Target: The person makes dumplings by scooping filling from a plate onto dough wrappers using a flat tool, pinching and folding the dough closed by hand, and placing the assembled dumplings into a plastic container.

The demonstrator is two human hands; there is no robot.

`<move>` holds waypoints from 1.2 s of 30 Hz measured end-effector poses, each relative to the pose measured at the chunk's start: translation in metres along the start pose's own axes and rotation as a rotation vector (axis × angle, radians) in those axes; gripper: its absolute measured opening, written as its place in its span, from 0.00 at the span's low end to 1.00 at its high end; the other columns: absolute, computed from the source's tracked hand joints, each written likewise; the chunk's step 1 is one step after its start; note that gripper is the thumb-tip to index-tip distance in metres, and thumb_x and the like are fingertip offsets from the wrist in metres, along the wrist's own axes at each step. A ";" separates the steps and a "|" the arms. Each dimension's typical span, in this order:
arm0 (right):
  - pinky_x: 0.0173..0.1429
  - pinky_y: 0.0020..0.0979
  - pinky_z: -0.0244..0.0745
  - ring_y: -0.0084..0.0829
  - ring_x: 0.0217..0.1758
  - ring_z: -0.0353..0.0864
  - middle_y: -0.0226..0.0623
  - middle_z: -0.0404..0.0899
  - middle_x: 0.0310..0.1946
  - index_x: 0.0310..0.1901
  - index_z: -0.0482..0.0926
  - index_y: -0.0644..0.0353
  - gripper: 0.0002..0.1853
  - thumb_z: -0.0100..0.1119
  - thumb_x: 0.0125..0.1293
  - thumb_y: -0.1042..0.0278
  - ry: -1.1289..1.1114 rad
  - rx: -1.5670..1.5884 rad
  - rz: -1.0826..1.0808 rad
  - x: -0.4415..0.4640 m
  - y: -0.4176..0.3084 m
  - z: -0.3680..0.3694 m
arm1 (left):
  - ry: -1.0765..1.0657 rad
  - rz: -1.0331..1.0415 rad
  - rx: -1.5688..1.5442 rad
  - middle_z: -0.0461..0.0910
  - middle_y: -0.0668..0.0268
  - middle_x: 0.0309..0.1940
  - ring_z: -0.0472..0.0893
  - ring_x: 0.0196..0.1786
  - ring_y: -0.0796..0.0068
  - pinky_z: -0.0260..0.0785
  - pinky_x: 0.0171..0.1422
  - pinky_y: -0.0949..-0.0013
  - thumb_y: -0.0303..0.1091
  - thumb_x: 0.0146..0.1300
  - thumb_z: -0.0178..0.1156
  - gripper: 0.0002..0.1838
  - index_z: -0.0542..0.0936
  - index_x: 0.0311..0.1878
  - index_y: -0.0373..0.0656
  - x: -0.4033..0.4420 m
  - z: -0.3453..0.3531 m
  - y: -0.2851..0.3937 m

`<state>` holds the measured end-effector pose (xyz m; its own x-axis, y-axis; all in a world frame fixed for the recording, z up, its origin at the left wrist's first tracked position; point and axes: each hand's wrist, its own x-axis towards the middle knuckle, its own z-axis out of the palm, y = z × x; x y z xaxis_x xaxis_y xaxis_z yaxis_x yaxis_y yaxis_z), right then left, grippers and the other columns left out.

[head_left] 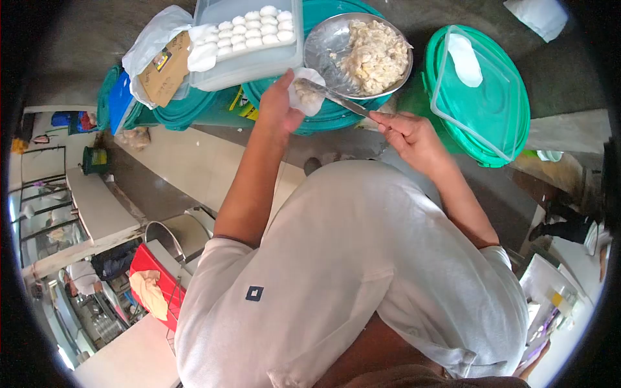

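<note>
A round white wrapper with some filling on it lies in my left hand, whose fingers curl round its edge. My right hand grips the handle of a metal knife, and the blade's tip touches the filling. Just beyond the knife stands a metal bowl with a pale chunky mixture in its right half. Up and left of the bowl, a clear plastic container holds several rows of white dumplings and a stack of flat white wrappers.
Green lidded tubs stand under the bowl and container. At the right, a green tub carries a clear lid with a white piece. Cardboard and a plastic bag lie at the left. Other people are partly visible at both far sides.
</note>
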<state>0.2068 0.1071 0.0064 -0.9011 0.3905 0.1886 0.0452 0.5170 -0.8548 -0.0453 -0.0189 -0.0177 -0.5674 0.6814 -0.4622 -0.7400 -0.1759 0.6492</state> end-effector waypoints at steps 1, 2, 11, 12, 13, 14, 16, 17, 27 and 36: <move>0.42 0.31 0.77 0.37 0.34 0.84 0.48 0.83 0.35 0.54 0.83 0.55 0.15 0.60 0.65 0.73 0.003 0.001 -0.002 -0.001 0.002 -0.001 | -0.002 0.002 0.003 0.78 0.53 0.52 0.80 0.53 0.56 0.73 0.59 0.52 0.39 0.77 0.45 0.19 0.70 0.58 0.32 -0.003 0.005 0.000; 0.42 0.31 0.77 0.37 0.34 0.83 0.48 0.83 0.34 0.54 0.82 0.56 0.15 0.60 0.65 0.73 -0.028 -0.055 -0.018 -0.002 0.005 -0.002 | -0.014 0.003 0.024 0.77 0.53 0.53 0.80 0.54 0.55 0.73 0.60 0.52 0.39 0.77 0.45 0.19 0.70 0.59 0.32 -0.007 0.009 0.000; 0.44 0.51 0.77 0.53 0.38 0.83 0.53 0.83 0.35 0.43 0.84 0.60 0.11 0.57 0.62 0.67 -0.009 -0.555 0.066 0.023 0.038 -0.021 | -0.027 0.010 -0.006 0.76 0.53 0.57 0.77 0.59 0.55 0.70 0.65 0.51 0.44 0.77 0.44 0.22 0.69 0.62 0.35 -0.029 0.012 -0.001; 0.45 0.50 0.77 0.53 0.39 0.82 0.52 0.83 0.35 0.42 0.83 0.60 0.11 0.57 0.62 0.65 -0.066 -0.629 0.105 0.031 0.040 -0.017 | -0.077 -0.023 -0.001 0.76 0.53 0.58 0.77 0.60 0.56 0.70 0.65 0.53 0.45 0.78 0.42 0.23 0.69 0.61 0.34 -0.039 0.021 0.000; 0.46 0.50 0.77 0.53 0.41 0.82 0.51 0.82 0.36 0.41 0.83 0.60 0.11 0.58 0.63 0.64 -0.125 -0.706 0.139 0.037 0.039 -0.014 | -0.079 -0.019 -0.002 0.76 0.53 0.58 0.77 0.60 0.56 0.70 0.65 0.53 0.45 0.78 0.42 0.23 0.69 0.61 0.34 -0.045 0.029 0.001; 0.46 0.50 0.77 0.53 0.41 0.82 0.51 0.82 0.36 0.41 0.83 0.60 0.11 0.58 0.63 0.64 -0.126 -0.707 0.136 0.038 0.035 -0.010 | -0.096 -0.010 -0.011 0.76 0.53 0.58 0.76 0.60 0.56 0.70 0.65 0.53 0.46 0.78 0.42 0.24 0.69 0.62 0.34 -0.053 0.036 0.000; 0.47 0.48 0.78 0.51 0.44 0.82 0.49 0.81 0.38 0.43 0.82 0.60 0.12 0.59 0.63 0.62 0.035 -0.831 -0.118 0.041 0.025 -0.001 | -0.115 0.003 -0.021 0.75 0.53 0.59 0.76 0.60 0.56 0.69 0.66 0.53 0.46 0.78 0.41 0.25 0.68 0.62 0.33 -0.062 0.040 -0.001; 0.47 0.48 0.78 0.51 0.44 0.82 0.49 0.81 0.38 0.43 0.82 0.60 0.12 0.59 0.63 0.62 0.038 -0.835 -0.124 0.042 0.017 0.005 | -0.119 0.006 -0.033 0.75 0.51 0.59 0.76 0.60 0.52 0.69 0.65 0.49 0.46 0.77 0.42 0.25 0.68 0.63 0.34 -0.064 0.041 0.000; 0.40 0.42 0.77 0.47 0.39 0.80 0.44 0.79 0.36 0.43 0.78 0.62 0.13 0.67 0.58 0.68 0.252 -0.162 -0.218 0.065 -0.028 0.075 | -0.217 -0.068 -0.145 0.75 0.53 0.58 0.77 0.59 0.56 0.69 0.64 0.52 0.44 0.78 0.42 0.23 0.68 0.62 0.34 -0.048 0.014 0.019; 0.40 0.40 0.76 0.46 0.37 0.81 0.44 0.80 0.32 0.38 0.81 0.63 0.06 0.63 0.61 0.72 0.232 -0.160 -0.172 0.126 -0.050 0.132 | -0.303 -0.157 -0.035 0.80 0.59 0.52 0.80 0.52 0.62 0.71 0.53 0.54 0.42 0.76 0.48 0.18 0.72 0.59 0.41 -0.024 -0.052 0.074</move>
<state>0.0343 0.0301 0.0097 -0.7802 0.4404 0.4442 -0.0154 0.6964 -0.7175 -0.1049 -0.0852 0.0101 -0.3160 0.8814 -0.3511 -0.8250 -0.0725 0.5605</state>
